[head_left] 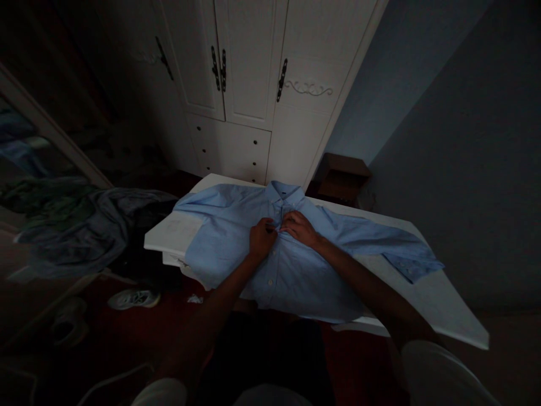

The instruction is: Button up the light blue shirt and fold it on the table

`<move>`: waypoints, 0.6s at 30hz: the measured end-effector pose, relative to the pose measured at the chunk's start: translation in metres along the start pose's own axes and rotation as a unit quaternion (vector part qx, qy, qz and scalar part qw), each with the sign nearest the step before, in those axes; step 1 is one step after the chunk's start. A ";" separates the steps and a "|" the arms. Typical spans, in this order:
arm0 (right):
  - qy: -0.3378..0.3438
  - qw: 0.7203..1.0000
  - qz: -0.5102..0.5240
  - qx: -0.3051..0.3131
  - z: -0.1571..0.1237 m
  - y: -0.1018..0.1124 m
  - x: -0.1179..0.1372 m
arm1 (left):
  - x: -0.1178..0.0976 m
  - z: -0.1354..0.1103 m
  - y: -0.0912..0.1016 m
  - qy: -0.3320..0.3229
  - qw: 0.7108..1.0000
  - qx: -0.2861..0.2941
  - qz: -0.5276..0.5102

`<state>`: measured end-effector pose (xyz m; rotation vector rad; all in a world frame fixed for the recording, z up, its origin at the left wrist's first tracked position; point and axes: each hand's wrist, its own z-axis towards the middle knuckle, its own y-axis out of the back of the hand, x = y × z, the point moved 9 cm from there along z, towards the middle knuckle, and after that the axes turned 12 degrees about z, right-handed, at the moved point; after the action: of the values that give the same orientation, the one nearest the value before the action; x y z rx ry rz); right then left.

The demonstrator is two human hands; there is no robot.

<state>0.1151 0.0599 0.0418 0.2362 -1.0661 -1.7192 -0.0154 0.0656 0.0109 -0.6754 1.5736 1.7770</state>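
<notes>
A light blue button-up shirt [228, 231] lies spread face up, collar away from me, one sleeve out to each side. At the front placket below the collar, my left hand [262, 235] pinches the fabric with thumb and fingers. Right beside it, my right hand [299, 226] grips the placket's other edge, fingers bent together. Both hands nearly touch over one spot; whether a button is between the fingertips is too small to make out. Lower on the placket, a pale button [270, 282] shows. The collar [284, 193] stands slightly apart at the neck.
Beneath the shirt is a white table [456, 307] with angled corners. A white wardrobe [249, 67] stands behind it, with a small brown wooden box-like stand [344, 172] at its right. Dark clothes [80, 225] are heaped at left. A shoe [134, 299] lies on the red floor.
</notes>
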 end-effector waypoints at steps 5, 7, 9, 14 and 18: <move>-0.014 0.997 -0.021 0.073 -0.003 -0.012 0.000 | 0.003 0.001 0.001 -0.006 1.000 -0.026 -0.013; -0.027 0.994 -0.032 0.100 -0.002 -0.014 0.003 | 0.004 0.002 0.000 -0.011 0.999 -0.029 -0.012; -0.057 0.990 -0.041 0.122 -0.002 -0.016 0.006 | 0.005 0.003 0.000 -0.011 0.999 -0.032 -0.021; -0.211 0.974 0.027 0.077 -0.001 -0.010 0.004 | 0.009 0.004 0.002 0.006 0.997 -0.046 -0.069; -0.402 0.892 0.201 -0.040 -0.017 -0.009 -0.013 | 0.010 0.004 0.006 0.015 0.991 -0.057 -0.122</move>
<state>0.1249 0.0622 0.0216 -0.7739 -1.4918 -1.4754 -0.0261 0.0704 0.0074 -0.9120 1.3504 1.6883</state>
